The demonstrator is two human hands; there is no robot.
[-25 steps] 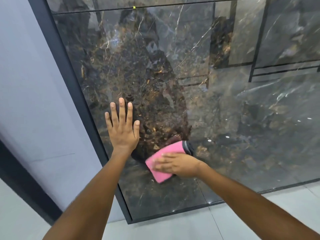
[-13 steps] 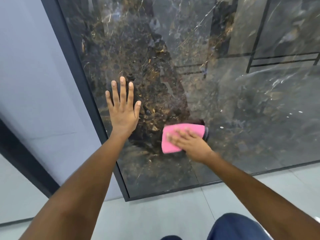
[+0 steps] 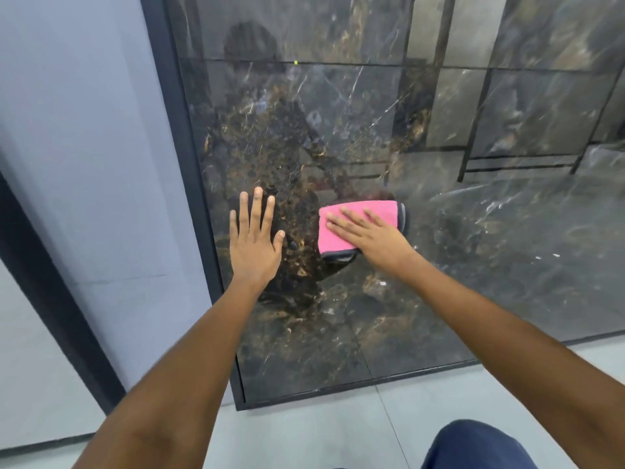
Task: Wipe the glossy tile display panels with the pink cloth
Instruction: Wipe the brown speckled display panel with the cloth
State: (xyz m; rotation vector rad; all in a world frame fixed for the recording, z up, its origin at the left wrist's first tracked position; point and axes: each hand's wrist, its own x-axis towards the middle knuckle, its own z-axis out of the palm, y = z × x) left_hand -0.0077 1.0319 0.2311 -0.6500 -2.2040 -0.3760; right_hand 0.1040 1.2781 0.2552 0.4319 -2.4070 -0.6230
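right hand [image 3: 378,236] flat, pressing pink cloth [image 3: 341,231] | cloth moved right since last frame | left hand [image 3: 255,245] flat, bracing panel [image 3: 473,265] | my wiping continues

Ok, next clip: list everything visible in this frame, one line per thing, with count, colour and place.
tile panel: one in front, glossy dark marble with gold-brown veins, standing upright in a black frame
pink cloth: one, pink with grey edging, flat against the panel under the right hand
wall: pale grey, left of the panel
floor: light grey tiles, along the bottom
trouser leg: one, dark blue, bottom right corner
left hand: fingers straight, palm flat on the panel by its left edge
right hand: fingers straight, pressing the cloth to the panel
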